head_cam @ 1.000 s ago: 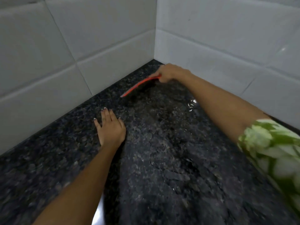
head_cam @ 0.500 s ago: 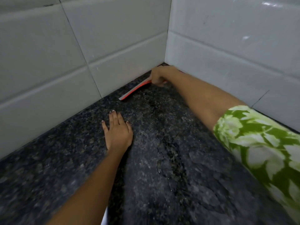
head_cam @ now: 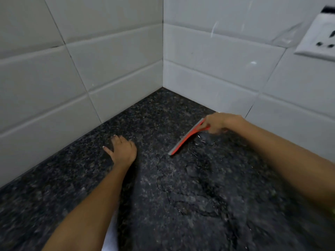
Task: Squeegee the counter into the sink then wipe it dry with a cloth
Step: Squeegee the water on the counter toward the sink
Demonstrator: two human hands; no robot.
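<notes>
A dark speckled granite counter (head_cam: pixel 190 187) fills a tiled corner and carries a wet film with streaks down its middle. My right hand (head_cam: pixel 218 123) grips the handle of a red squeegee (head_cam: pixel 186 137), whose blade lies on the counter and slants down to the left, a short way out from the right wall. My left hand (head_cam: pixel 122 150) rests palm down on the counter to the left, fingers loosely curled, holding nothing. No sink or cloth can be identified in view.
White tiled walls (head_cam: pixel 90 69) meet at the corner behind the counter. A white wall socket (head_cam: pixel 320 38) sits high on the right wall. Something pale (head_cam: pixel 110 238) shows beneath my left forearm at the bottom edge.
My right hand has drawn the squeegee out of the far corner, toward me and to the right. The left hand stays planted, its fingers now more curled.
</notes>
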